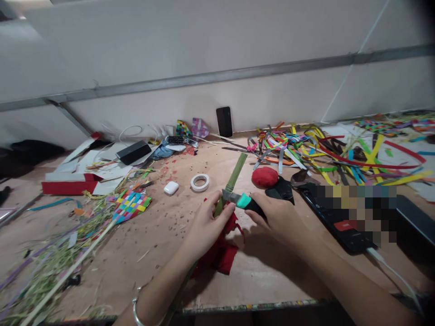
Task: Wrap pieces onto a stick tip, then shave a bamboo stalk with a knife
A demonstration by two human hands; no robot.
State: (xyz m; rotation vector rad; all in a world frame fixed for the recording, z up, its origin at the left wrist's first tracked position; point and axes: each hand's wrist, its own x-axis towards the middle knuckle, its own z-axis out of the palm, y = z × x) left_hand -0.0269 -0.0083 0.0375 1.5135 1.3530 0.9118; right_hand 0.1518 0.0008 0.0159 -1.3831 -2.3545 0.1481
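A green stalk slants up and to the right near the middle of the table, with my left hand closed around its lower part. My right hand is wrapped round a cutter with a black and turquoise handle. The cutter's blade lies across the stalk, just above my left fingers. Below the hands rests a crumpled red cloth or paper, partly hidden by my left hand. A red ball-like item sits beyond my right hand, beside a black piece.
A tape roll and white case lie left of the stalk. Coloured strips are heaped at back right. A phone with a cable is at right, another phone leans on the wall. Woven piece and dry grass are left.
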